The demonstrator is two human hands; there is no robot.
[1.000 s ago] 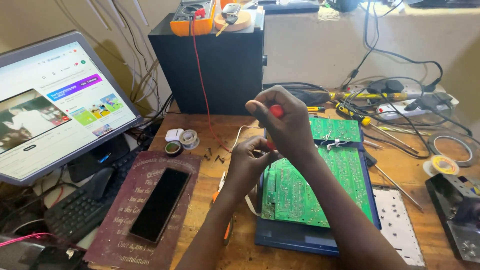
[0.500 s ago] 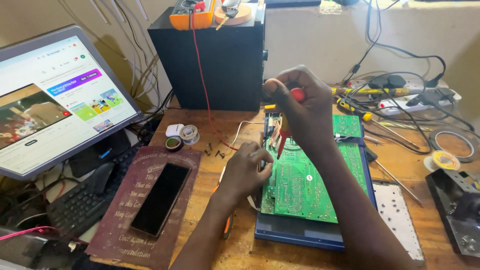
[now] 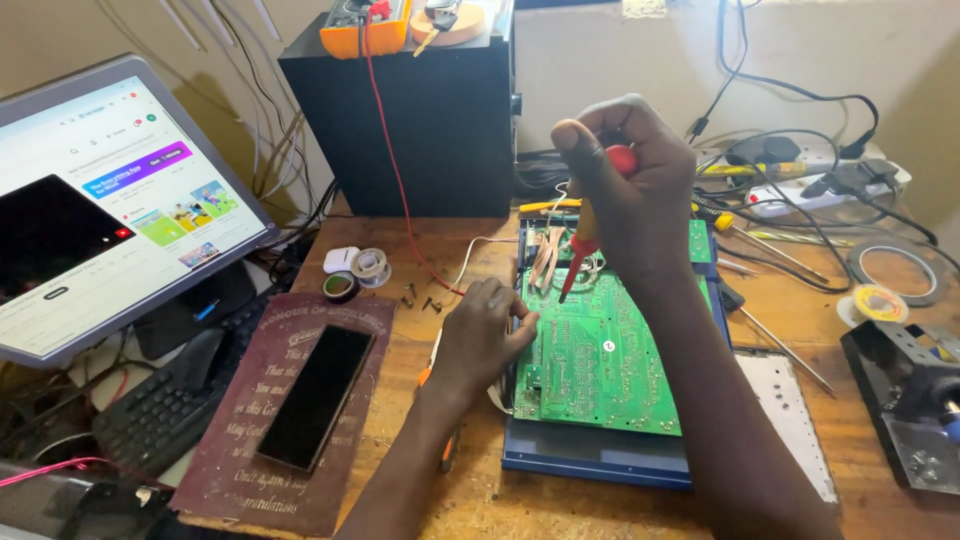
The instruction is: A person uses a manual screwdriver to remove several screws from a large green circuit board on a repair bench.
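Near edge of the wooden bench (image 3: 480,500): a dark maroon plaque (image 3: 250,440) with pale lettering, and a black phone (image 3: 316,396) lying face up on it. Left of that, off the bench edge, a black keyboard (image 3: 150,425) and loose cables. At far right, a metal bracketed device (image 3: 915,410).

Centre: a green circuit board (image 3: 610,350) lies flat on a blue case (image 3: 590,455), solder side up, with a white perforated panel (image 3: 790,410) just beside it on the right. The left hand (image 3: 480,335) rests at the board's left edge, fingers curled against it; whether it actually pinches the edge cannot be told. The right hand (image 3: 630,195) is closed around a red-handled screwdriver (image 3: 590,235), held almost upright, its tip down on the upper left part of the board, near a bundle of pale wires.

Mid bench: small dark screws (image 3: 420,298) scattered loose, a solder spool (image 3: 372,266) and a small round tin (image 3: 340,287) close together. Right side: tape rolls (image 3: 880,300), several yellow-handled tools and tangled black cables.

Far: a tilted monitor (image 3: 110,210) at left showing a video page. A black box speaker (image 3: 420,125) stands at the back edge, with an orange multimeter (image 3: 365,25) on top and its red lead (image 3: 395,170) trailing down to the bench. Behind is a plain cream wall (image 3: 620,70).
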